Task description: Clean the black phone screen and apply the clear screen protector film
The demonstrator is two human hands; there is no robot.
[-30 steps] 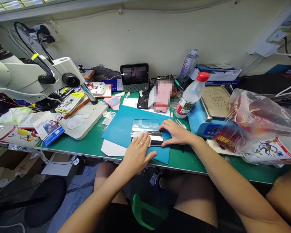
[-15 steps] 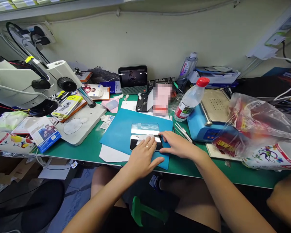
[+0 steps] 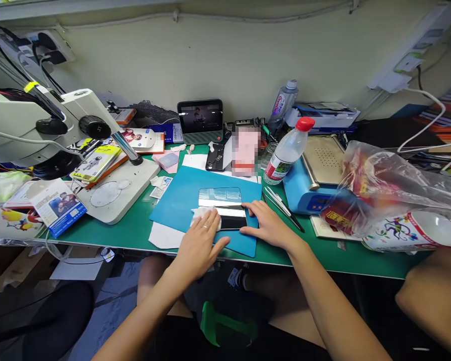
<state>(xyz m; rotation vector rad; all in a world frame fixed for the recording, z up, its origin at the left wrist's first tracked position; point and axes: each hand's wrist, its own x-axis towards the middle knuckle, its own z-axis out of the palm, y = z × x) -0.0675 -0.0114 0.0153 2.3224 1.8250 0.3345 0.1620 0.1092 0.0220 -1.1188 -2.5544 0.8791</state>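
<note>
A smartphone (image 3: 231, 222) lies face up on a blue mat (image 3: 173, 200), its dark screen reflecting a white band. My right hand (image 3: 267, 226) grips its right end between thumb and fingers. Under the fingers of my left hand (image 3: 200, 239), a crumpled white tissue (image 3: 196, 213) is pressed flat at the phone's left end. The left fingers are stretched out over the tissue, and the thumb stands apart. Just beyond the phone, a clear glass sheet (image 3: 220, 195) rests on the mat.
White tweezers and pens (image 3: 281, 205) lie right of the mat, near a red-capped bottle (image 3: 285, 155) and a blue heating plate (image 3: 304, 185). A microscope stand (image 3: 124, 195) occupies the left. A plastic bag (image 3: 383, 185) and paper cup (image 3: 402, 228) are far right. A small display (image 3: 200, 120) stands behind.
My left hand has slid the tissue leftward along the screen to the phone's left end, uncovering the middle. My right hand keeps hold of the right end. The view has shifted slightly.
</note>
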